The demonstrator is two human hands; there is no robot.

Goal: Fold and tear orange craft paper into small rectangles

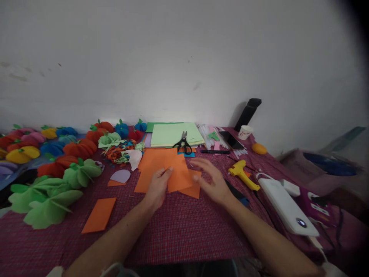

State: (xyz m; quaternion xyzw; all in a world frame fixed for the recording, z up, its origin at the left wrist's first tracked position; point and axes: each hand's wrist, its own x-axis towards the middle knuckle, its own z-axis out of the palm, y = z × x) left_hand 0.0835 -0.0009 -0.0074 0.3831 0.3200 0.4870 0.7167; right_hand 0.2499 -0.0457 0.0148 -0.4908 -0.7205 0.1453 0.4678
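My left hand (pixel 158 186) pinches the lower left part of an orange paper sheet (pixel 179 173), thumb on top. Under and behind it lie more orange sheets (pixel 152 161), fanned out on the cloth. My right hand (pixel 211 179) hovers by the right side of the held sheet, fingers spread and holding nothing. Its thumb is close to another orange sheet (pixel 193 188); whether it touches cannot be made out. Just beyond the sheets, black-handled scissors (pixel 182 144) rest on a pile of pale green paper (pixel 175 132).
Several paper pumpkins (pixel 80 148) crowd the left side. A folded orange paper stack (pixel 99 215) lies front left. To the right are a yellow glue gun (pixel 243 175), a white power bank (pixel 288 207), a phone (pixel 230 140), a paper cup (pixel 245 132) and a purple power strip (pixel 317 207).
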